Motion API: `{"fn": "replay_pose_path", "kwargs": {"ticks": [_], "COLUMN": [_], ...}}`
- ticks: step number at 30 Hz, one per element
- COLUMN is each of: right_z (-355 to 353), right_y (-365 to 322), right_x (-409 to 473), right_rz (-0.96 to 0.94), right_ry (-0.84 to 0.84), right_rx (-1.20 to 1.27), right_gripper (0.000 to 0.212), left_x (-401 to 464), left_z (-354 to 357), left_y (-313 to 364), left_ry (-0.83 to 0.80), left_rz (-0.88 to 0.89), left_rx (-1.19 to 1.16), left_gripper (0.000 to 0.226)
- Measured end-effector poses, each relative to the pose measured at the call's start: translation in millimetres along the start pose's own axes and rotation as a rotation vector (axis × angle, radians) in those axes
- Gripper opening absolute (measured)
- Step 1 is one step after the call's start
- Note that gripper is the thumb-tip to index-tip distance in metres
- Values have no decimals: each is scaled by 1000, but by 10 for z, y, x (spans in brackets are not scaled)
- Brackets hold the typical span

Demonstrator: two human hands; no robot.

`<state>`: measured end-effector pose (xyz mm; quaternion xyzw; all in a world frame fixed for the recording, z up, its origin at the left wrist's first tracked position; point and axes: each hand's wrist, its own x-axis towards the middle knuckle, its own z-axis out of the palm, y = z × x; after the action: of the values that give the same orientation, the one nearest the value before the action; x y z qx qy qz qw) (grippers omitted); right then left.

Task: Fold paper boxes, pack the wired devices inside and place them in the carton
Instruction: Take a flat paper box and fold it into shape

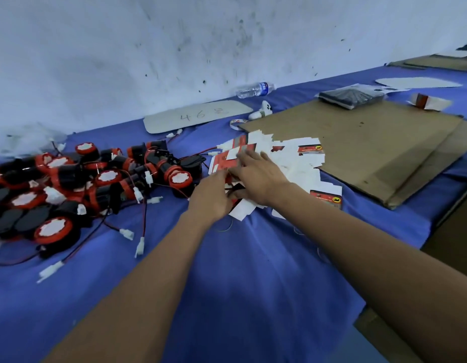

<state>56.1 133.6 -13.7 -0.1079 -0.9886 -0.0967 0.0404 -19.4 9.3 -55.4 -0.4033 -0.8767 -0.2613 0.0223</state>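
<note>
Flat boxes: a loose heap of unfolded red-and-white printed paper box blanks lies at the centre of the frame on the blue cloth-covered table; too overlapped to count, perhaps a dozen or more.
Left hand: reaches into the near left edge of the heap; fingertips are hidden under a blank and blurred, so I cannot tell whether it pinches one.
Right hand: lies over the heap, fingers straight and slightly spread, pressing or sliding the top blanks.
Devices: a pile of black round devices with red rims and white faces, trailing red-and-black wires with white plugs, fills the left of the frame; roughly fifteen to twenty, not exactly countable.
Handling: the blanks look thin, light and slippery on each other, easily creased; best lifted by a free edge, one at a time.
Cardboard: flattened brown cardboard sheets at the right, at least two.
Other: one clear plastic bottle at the wall.
</note>
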Motion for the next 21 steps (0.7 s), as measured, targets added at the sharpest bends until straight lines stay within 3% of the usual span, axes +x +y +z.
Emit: {"fn": "replay_pose_path", "kwargs": {"ticks": [3,7,12,15,16,18,19,21], "right_z": [-31,-272,-646,-825,-852,-799,-732,-584], "right_y": [-67,-127,-182,-504,-647,-1006,-1162,-1513], "right_x": [-37,-159,-285,-302,-282,-241,-234,-214], "right_rz": [16,91,305,256,213,113,55,-72], "right_ry": [37,159,727,915,857,567,415,207], "right_rx": [-19,113,316,818,999,1261,1317,1385], "right_gripper": [28,29,22,23,20,10,4,9], "left_x": [-91,-168,-395,-592,-681,-941,-1094,-1462], "left_z": [-78,-288,-648,-905,-999,-1191,-1262,-1372], "left_y": [-6,-14,-167,-356,-447,-708,-846,-1164], "left_ry": [111,343,568,528,484,375,313,209], "left_rz": [1,-6,-106,-276,-354,-454,-468,-508], "left_rx": [-117,-371,-664,-1064,-1241,-1510,-1577,-1508], "left_gripper": [45,48,38,18,22,49,54,43]}}
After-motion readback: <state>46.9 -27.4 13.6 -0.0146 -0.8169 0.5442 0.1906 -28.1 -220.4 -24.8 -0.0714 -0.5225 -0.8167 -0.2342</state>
